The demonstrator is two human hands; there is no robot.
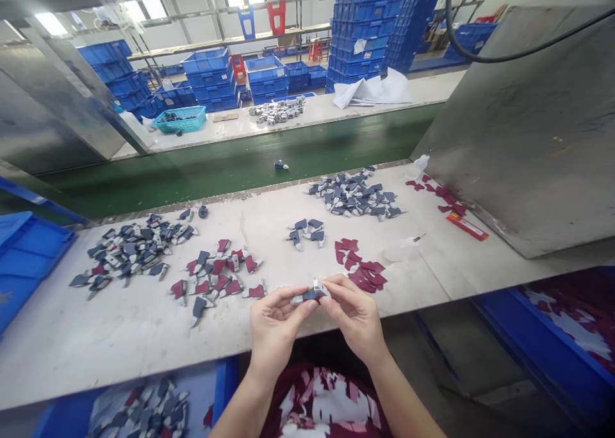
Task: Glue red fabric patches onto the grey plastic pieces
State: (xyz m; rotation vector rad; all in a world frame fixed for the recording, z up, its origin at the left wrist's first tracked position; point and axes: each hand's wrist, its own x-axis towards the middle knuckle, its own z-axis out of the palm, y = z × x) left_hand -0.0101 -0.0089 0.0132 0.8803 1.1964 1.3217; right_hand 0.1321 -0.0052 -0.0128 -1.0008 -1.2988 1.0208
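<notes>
A small navy and light-grey plastic part (312,292), with a bit of maroon on its underside, is pinched between both hands above the table's front edge. My left hand (273,326) grips its left end with thumb and fingertips. On the other end, the thumb and fingers of my right hand (354,316) are closed. Just right of my hands lie loose flat maroon pieces (368,275). Left of them is a group of mixed grey parts with maroon or navy faces (221,271). A few navy and grey parts (306,232) lie straight ahead.
Larger heaps of navy and grey parts lie at left (129,246) and back right (355,194). Beyond the white table runs a green conveyor belt (216,169) carrying one part (281,164). A metal panel (533,124) bounds the right. A red-orange packet (467,227) lies near it.
</notes>
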